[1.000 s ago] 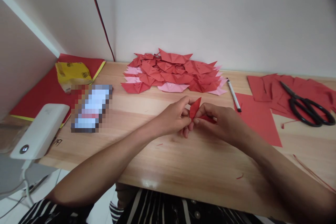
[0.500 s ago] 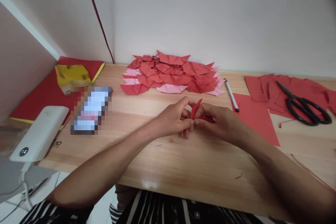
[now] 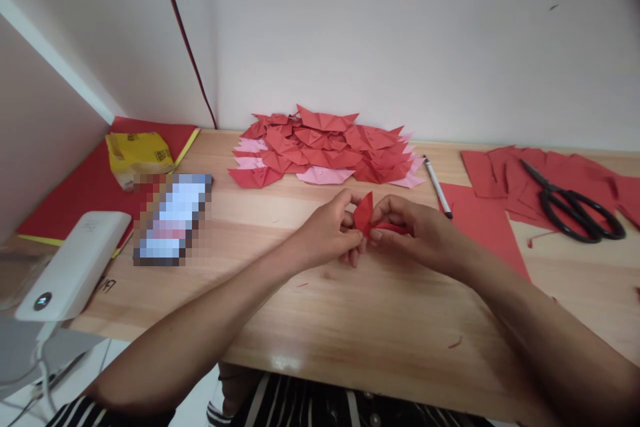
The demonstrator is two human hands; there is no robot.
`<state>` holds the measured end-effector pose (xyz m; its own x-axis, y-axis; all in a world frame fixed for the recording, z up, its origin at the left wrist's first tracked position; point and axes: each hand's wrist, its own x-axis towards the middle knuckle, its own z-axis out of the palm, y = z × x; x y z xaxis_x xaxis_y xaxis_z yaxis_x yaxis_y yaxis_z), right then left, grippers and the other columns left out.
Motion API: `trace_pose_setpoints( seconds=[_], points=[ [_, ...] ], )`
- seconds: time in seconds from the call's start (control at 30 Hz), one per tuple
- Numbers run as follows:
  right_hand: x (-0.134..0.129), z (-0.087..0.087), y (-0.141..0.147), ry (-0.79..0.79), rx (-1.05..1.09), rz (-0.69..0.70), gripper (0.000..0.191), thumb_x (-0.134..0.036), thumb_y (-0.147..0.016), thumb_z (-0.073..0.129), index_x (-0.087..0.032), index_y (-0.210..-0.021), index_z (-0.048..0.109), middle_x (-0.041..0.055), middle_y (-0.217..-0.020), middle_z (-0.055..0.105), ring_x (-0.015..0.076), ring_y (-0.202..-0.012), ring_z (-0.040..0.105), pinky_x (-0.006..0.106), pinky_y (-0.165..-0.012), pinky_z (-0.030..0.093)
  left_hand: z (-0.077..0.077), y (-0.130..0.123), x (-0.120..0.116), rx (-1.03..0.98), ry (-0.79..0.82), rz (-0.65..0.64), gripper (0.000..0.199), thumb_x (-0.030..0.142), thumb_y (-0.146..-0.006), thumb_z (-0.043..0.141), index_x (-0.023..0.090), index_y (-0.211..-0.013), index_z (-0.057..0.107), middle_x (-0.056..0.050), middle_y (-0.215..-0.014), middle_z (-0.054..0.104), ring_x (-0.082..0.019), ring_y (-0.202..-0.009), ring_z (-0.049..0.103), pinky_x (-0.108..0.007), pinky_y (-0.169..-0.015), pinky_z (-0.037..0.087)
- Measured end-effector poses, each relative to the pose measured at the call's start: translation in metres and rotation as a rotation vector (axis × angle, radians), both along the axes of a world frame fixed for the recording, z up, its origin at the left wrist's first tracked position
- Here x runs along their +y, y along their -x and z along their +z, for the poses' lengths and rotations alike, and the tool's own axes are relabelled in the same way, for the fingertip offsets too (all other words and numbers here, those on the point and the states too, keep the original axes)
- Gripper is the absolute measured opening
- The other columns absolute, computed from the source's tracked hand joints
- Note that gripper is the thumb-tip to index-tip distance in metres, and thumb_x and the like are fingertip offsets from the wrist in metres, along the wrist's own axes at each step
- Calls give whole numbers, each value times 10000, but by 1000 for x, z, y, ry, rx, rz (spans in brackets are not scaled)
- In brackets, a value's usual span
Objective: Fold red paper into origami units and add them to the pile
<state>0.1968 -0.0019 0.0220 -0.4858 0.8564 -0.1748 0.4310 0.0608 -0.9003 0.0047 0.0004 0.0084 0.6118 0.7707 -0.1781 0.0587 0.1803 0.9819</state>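
Note:
A small folded red paper (image 3: pixel 364 212) is held between my two hands above the middle of the wooden table. My left hand (image 3: pixel 337 230) pinches its left part, with a pointed flap standing up between the hands. The fingers of my right hand (image 3: pixel 413 230) are closed on its right part, which runs under them. Beyond the hands lies a pile of folded red and pink paper pieces (image 3: pixel 327 140) against the wall. A flat red sheet (image 3: pixel 487 227) lies to the right, partly behind my right forearm.
Black-handled scissors (image 3: pixel 575 207) lie on red paper pieces (image 3: pixel 585 170) at the right, near a white marker (image 3: pixel 437 187). At the left are a phone (image 3: pixel 173 217), a white power bank (image 3: pixel 77 263), a yellow packet (image 3: pixel 140 157) and large red sheets (image 3: pixel 65 197).
The upright flap of the red paper has turned to show a wider face and tilts less to the right. Both hands stay close together; the view has shifted slightly.

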Motion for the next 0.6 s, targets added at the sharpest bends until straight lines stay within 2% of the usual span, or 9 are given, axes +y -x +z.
trace_pose_setpoints(
  seconds=[0.1,0.2,0.4,0.6],
  points=[
    [5,-2,-3,44,57,-44,191,-362,-807,613,-226,-917,538,32,-877,707,203,-858,669,360,-797,502,1,0,2,-52,-11,0,331,75,-783,466,188,-1070,346,40,-654,572,-88,-493,579,-164,-459,413],
    [6,0,-4,15,27,-75,210,-399,-792,627,-214,-881,584,49,-931,695,218,-891,662,383,-826,500,3,1,1,-83,-28,5,300,100,-817,476,195,-1070,345,35,-677,580,-91,-525,586,-180,-495,425],
    [4,5,-2,-23,6,-90,202,-417,-803,601,-217,-831,605,31,-861,697,208,-834,660,368,-790,507,0,0,3,-146,6,-13,257,182,-844,548,200,-1000,345,31,-684,600,-96,-535,584,-214,-544,455],
    [-1,5,1,-200,-3,-202,180,-359,-793,624,-214,-892,580,32,-884,668,188,-819,637,310,-734,505,-1,0,7,-200,92,43,327,253,-819,628,170,-1035,398,-24,-734,667,-147,-590,657,-216,-541,444]
  ],
)
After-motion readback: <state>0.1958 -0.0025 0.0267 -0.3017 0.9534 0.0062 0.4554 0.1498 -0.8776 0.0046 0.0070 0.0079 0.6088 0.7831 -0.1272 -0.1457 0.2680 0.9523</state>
